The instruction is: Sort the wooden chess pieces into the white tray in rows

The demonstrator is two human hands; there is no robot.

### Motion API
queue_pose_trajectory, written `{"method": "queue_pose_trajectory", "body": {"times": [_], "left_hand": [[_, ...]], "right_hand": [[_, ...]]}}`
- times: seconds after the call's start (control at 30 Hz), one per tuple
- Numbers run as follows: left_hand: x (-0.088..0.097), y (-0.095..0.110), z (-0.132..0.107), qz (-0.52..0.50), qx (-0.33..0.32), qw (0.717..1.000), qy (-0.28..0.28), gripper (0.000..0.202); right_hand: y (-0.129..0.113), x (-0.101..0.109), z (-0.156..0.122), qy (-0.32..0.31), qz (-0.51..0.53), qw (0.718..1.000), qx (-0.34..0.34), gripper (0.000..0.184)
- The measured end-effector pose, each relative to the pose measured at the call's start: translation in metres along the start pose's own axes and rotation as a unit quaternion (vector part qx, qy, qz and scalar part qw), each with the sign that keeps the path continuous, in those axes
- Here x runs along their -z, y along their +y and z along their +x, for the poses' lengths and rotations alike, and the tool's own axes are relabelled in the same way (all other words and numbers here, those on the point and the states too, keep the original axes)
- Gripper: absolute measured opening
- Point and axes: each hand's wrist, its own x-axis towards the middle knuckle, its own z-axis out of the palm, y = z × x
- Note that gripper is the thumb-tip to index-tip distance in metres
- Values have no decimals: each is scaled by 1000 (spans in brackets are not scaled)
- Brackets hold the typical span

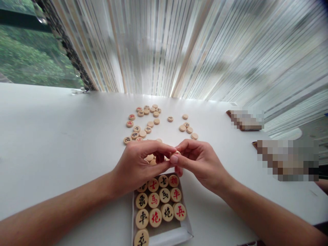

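Above the far end of an open white box (186,218), my left hand (139,159) and my right hand (205,164) meet. Between their fingertips is a round wooden Chinese chess piece (175,153), a bit of red showing on it. My right thumb and fingers pinch it, and my left index finger and thumb close on its left side. Rows of pieces with red and black characters lie face up in the box, among them a red-marked piece (179,211) and a black-marked piece (141,237) at the near left. My left hand partly covers the far-left piece.
Loose chess pieces (156,121) lie scattered on the white table (64,143) beyond my hands, some face up, some blank side up. Two brown-edged objects, blurred out, rest at the right (246,129). A striped string curtain (153,48) hangs along the table's far edge.
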Motion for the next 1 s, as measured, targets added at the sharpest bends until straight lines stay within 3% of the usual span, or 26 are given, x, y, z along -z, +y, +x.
{"method": "queue_pose_trajectory", "body": {"times": [0.27,0.53,1.0], "left_hand": [[1,-1,0,-10,-4,1000,0,17],[3,-3,-1,-46,38,998,12,19],[4,-2,-1,-107,70,992,20,24]], "right_hand": [[-3,-1,-1,-16,-11,1000,18,22],[-3,2,-2,-51,-11,998,31,17],[-2,7,-4,-81,-13,995,55,21]]}}
